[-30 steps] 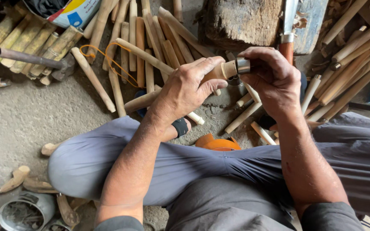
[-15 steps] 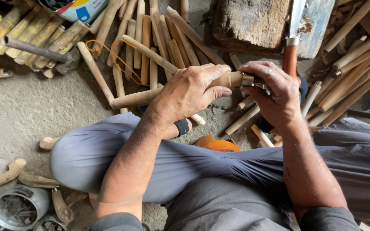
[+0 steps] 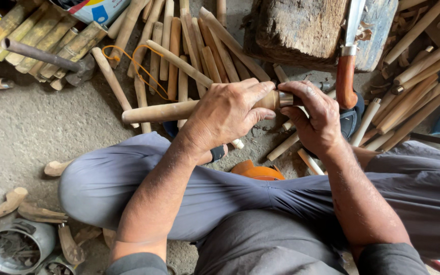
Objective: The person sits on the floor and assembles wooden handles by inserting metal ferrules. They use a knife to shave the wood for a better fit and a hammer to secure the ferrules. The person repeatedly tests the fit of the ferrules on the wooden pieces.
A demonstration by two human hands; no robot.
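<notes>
Gripping a wooden handle, the left hand is steadying it while the right hand is pinching a metal ring partly seated on its end.

Wood block w/ knife on top; bamboo sticks on floor (metal tin bottom left).

Pale wooden stick (metal-ringed end), level
</notes>
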